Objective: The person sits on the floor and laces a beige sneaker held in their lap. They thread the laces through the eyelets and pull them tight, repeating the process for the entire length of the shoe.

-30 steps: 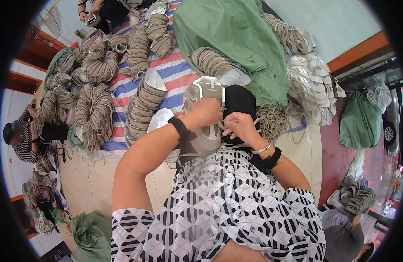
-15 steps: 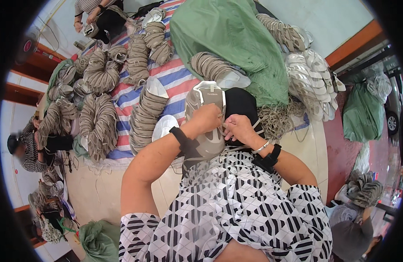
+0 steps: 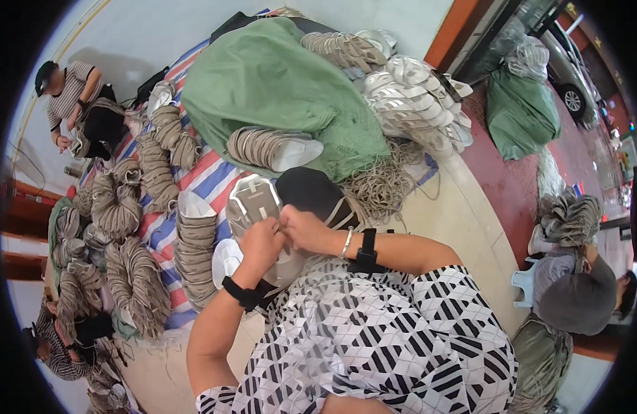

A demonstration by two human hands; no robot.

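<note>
A taupe shoe upper [image 3: 253,198] with a white-edged collar lies over my lap, its collar end pointing away from me. My left hand [image 3: 263,245] is closed at its right edge, fingers bent over the lacing area. Against it, my right hand [image 3: 306,230] is closed in a pinch, and the fingertips of both hands meet. Pale shoelace strands [image 3: 340,210] run over the black-covered knee [image 3: 308,190] beside my right hand. What lies between the fingertips is mostly hidden. A white rounded piece [image 3: 226,262] shows beside my left wrist.
A nested stack of taupe uppers [image 3: 195,241] stands left on a striped sheet [image 3: 206,181]. Ahead lie a green sack [image 3: 284,90], another stack of uppers [image 3: 266,147] and a heap of laces [image 3: 384,181]. Co-workers sit at far left [image 3: 76,103] and right [image 3: 574,293].
My view has swung to the right, so the scene sits further left. My hands have drawn together over the shoe upper, the right one now touching the left.
</note>
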